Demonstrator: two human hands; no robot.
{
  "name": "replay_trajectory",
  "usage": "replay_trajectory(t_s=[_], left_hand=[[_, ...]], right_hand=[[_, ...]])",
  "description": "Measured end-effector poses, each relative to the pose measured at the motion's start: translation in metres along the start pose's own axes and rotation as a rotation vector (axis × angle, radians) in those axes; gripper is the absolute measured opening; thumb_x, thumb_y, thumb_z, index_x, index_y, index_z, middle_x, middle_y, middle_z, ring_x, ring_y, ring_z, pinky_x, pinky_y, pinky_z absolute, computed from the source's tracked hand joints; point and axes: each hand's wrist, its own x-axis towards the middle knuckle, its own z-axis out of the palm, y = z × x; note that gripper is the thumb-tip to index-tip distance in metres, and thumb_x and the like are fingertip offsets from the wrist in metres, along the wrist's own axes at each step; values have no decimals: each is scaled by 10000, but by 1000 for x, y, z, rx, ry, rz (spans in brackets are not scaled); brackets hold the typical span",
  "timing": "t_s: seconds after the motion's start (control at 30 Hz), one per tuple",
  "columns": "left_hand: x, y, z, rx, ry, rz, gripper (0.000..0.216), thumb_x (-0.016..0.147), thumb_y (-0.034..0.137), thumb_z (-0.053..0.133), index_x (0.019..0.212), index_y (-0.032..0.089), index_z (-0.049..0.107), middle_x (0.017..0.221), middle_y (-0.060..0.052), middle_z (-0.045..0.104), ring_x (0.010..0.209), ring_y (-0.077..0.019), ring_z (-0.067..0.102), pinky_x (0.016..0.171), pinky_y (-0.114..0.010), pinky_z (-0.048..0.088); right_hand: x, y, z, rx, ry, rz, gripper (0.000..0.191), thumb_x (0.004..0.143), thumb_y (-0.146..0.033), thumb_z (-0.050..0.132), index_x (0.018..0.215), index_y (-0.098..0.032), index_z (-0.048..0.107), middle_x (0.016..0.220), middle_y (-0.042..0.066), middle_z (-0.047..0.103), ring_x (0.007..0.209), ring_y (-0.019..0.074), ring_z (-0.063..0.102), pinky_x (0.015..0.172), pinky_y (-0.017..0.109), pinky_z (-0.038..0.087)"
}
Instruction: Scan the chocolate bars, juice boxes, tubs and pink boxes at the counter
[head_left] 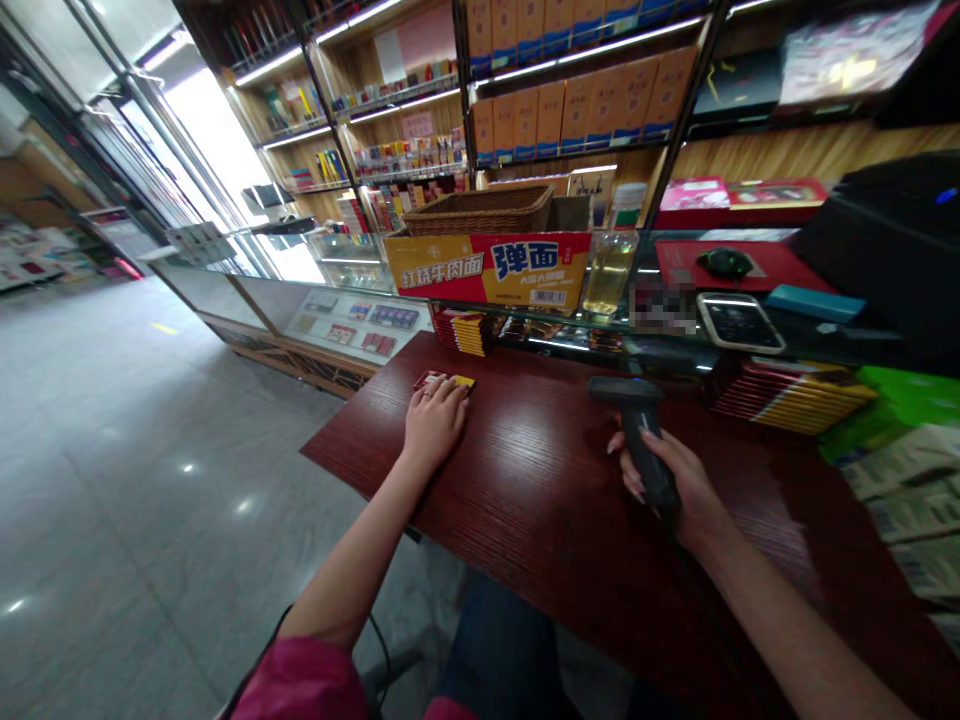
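Observation:
My right hand (667,480) is wrapped round the handle of a dark barcode scanner (636,405), held above the wooden tabletop with its head up and its cord hanging down past my wrist. My left hand (436,415) lies flat on a small red and yellow packet (466,382) near the left side of the table (517,480). The fingers are stretched over the packet and cover most of it. Behind that hand stands a stack of similar red and yellow packets (461,330). A larger stack of them (787,393) lies at the right.
A printed cardboard box (487,270) with a wicker basket (480,210) stands on the glass counter behind. Beside it are a bottle of yellowish liquid (609,272), a phone (741,322) and a mouse (724,262). Green-topped packs (907,440) crowd the right.

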Motion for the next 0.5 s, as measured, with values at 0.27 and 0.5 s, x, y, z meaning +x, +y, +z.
replay_trajectory(t_s=[0.27,0.5], left_hand=[[22,-26,17,62,-209,-48,502,1076,348,502,1537,159,566,1632,-111,538,1556,-304,454,1303,-434,362],[59,-28,38,7,-291,-98,617,1092,443,425,1658,197,401,1750,-77,353,1636,-308,308,1333,-471,298]], right_hand=[[-1,-2,0,12,-6,53,465,740,-512,899,1039,-200,725,842,43,720,477,90,509,350,200,439],[-1,-2,1,1,-39,33,389,812,-492,842,1025,-193,713,838,44,718,468,89,512,347,202,435]])
